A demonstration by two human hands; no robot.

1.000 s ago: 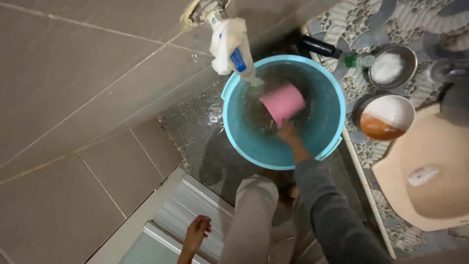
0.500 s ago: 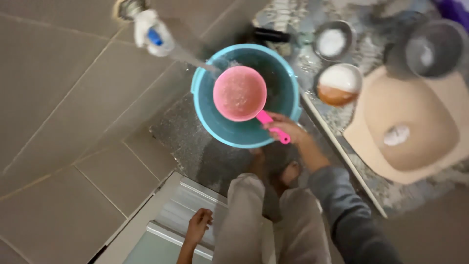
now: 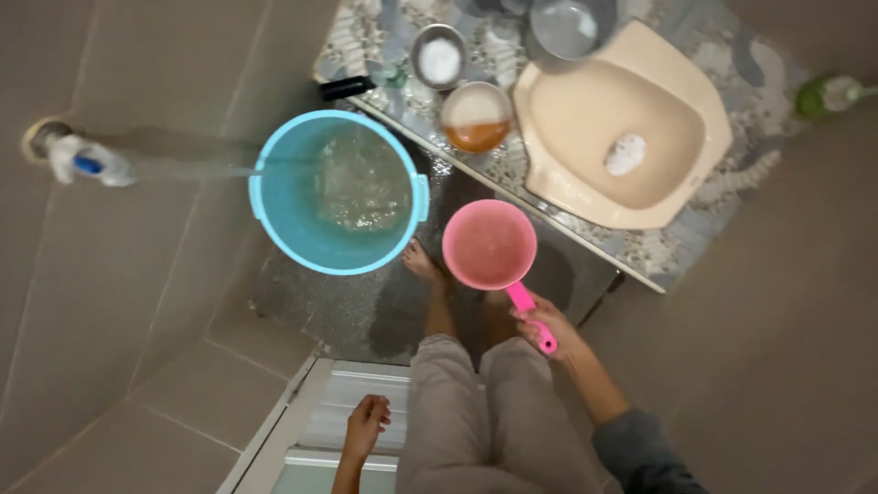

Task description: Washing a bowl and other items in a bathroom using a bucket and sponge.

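My right hand (image 3: pixel 552 329) grips the handle of a pink water dipper (image 3: pixel 490 245), held level and filled with water above the wet floor in front of my feet (image 3: pixel 422 265). To its left stands a blue bucket (image 3: pixel 274 224) with water in it, and a stream from a wall tap (image 3: pixel 82 163) wrapped in white cloth runs into it. My left hand (image 3: pixel 366 424) hangs low by my leg, fingers loosely curled, holding nothing, next to a white door frame (image 3: pixel 338 402).
A beige squat toilet pan (image 3: pixel 658 101) sits on a raised pebble-patterned step (image 3: pixel 704 238) to the right. Beside it are a white and brown bowl (image 3: pixel 476 117), a small metal bowl (image 3: pixel 438 57), a metal pot (image 3: pixel 569 23) and a black handle (image 3: pixel 346 88). Grey tiled walls surround the space.
My right hand lifted the pink dipper out of the bucket, full of water, and carried it right, away from the bucket. The view swung toward the toilet pan.
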